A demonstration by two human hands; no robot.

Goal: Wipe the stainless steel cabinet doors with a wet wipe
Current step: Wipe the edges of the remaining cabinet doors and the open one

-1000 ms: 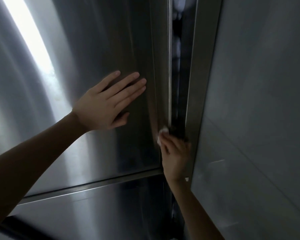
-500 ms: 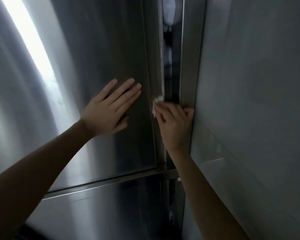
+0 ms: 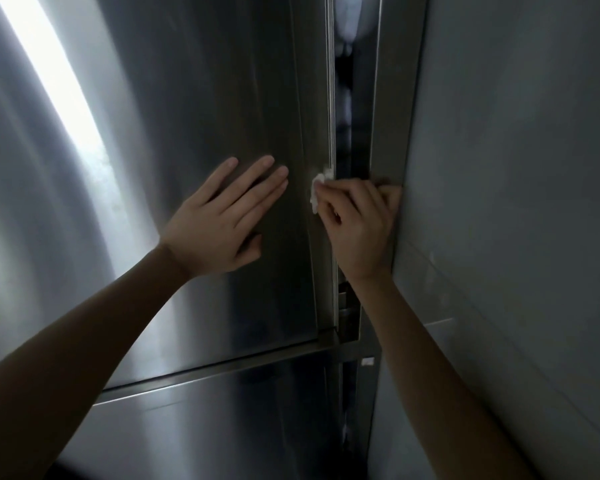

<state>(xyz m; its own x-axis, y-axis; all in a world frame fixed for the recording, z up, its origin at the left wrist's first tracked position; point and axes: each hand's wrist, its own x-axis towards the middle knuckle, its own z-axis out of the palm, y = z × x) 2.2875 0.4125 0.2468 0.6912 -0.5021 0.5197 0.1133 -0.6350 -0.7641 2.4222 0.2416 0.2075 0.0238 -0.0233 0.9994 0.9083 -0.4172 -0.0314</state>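
Right hand (image 3: 357, 230) fingers (image 3: 340, 195) pinch crumpled white wet wipe (image 3: 317, 189) at cabinet door (image 3: 205, 116) edge; left hand (image 3: 219, 223) fingers (image 3: 257, 183) straight.

A plain grey wall (image 3: 516, 168) fills the right side, matt, with faint smudges and 1 thin line slanting down toward its lower right. Along the wall's left edge runs 1 vertical steel post (image 3: 395, 98). Just left of the post lies a narrow dark gap (image 3: 343, 98), with something pale and blurred (image 3: 349, 19) at its top end. 1 small white sticker (image 3: 368, 362) sits low on the post.
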